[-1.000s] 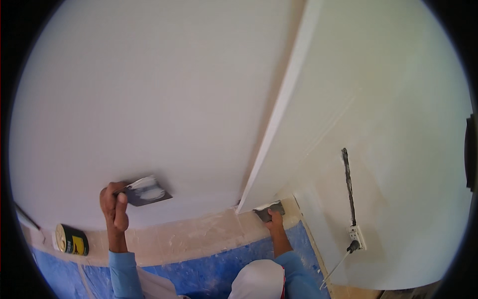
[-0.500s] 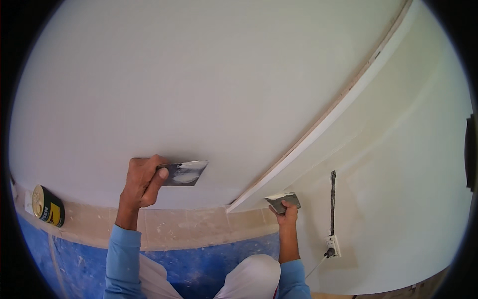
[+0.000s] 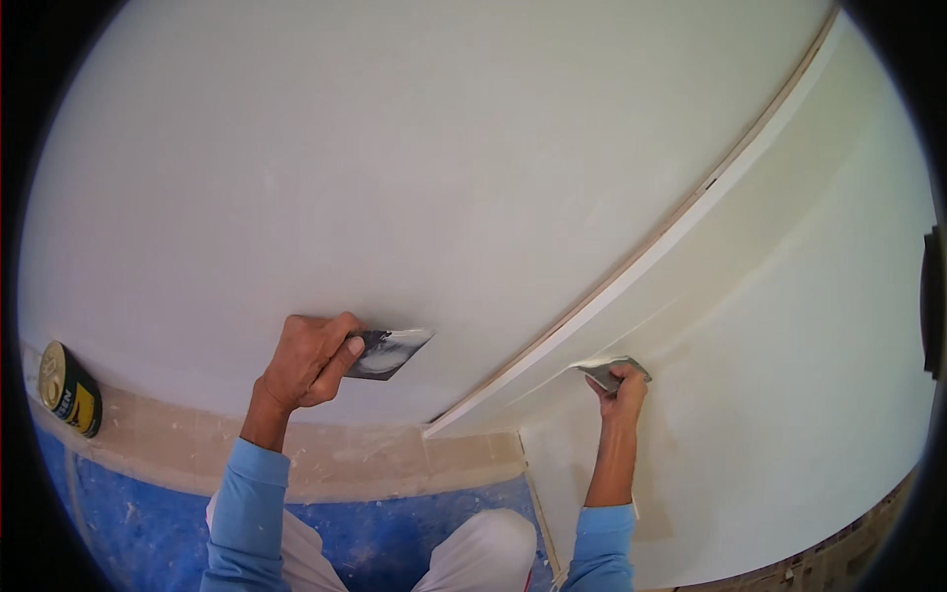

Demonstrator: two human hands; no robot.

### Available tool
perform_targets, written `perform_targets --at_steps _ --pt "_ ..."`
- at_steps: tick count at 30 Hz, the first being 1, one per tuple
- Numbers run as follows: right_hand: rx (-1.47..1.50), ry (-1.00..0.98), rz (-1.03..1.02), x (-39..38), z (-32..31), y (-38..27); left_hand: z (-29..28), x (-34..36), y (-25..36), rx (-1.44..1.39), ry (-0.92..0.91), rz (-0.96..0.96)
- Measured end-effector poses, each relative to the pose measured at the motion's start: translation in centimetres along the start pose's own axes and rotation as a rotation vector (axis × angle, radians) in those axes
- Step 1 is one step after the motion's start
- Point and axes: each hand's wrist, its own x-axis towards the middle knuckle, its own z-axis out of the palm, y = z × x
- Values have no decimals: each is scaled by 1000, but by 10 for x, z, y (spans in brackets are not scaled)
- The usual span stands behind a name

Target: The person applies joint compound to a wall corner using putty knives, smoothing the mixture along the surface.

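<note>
Prob at smoothing step: pressing R blade [image 3: 598, 373], apparently, to R wall [image 3: 760, 414] w/ closed fingers of R hand [image 3: 621, 397], nr white edging [image 3: 594, 314]; holding L blade [image 3: 375, 369], loaded w/ white filler [image 3: 400, 343], in closed fingers of L hand [image 3: 311, 362], in front of L wall [image 3: 345, 197]. Next, prob: draw R blade low + even, reloading off L blade if thin

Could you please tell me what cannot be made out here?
In the head view:
Gripped end of the left scraper: covered by the left hand.
Part of the right scraper: covered by the right hand.
Dark object at the right: cut off by the fisheye rim.
</note>
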Motion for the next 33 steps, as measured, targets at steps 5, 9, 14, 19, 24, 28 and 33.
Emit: perform_targets --at_steps 5,9,14,19,24,28,33 --pt "-32 4 -109 -3 14 -60 -1 3 8 -21 -23 -31" --pt "-23 -11 -150 6 23 -99 -4 3 12 -13 -15 -32" --pt "-90 -43 -166 9 39 -143 -5 1 16 -114 -54 -153" --pt "-166 -86 -203 1 60 -187 3 -3 45 -268 -186 -286" --pt "-194 -75 -285 6 66 -211 29 -10 56 -183 -318 -367" --pt "-204 -10 -434 -20 92 -221 44 -18 52 -213 -353 -512" --pt "-296 -105 -616 -32 92 -212 65 -24 56 -867 -280 -897"
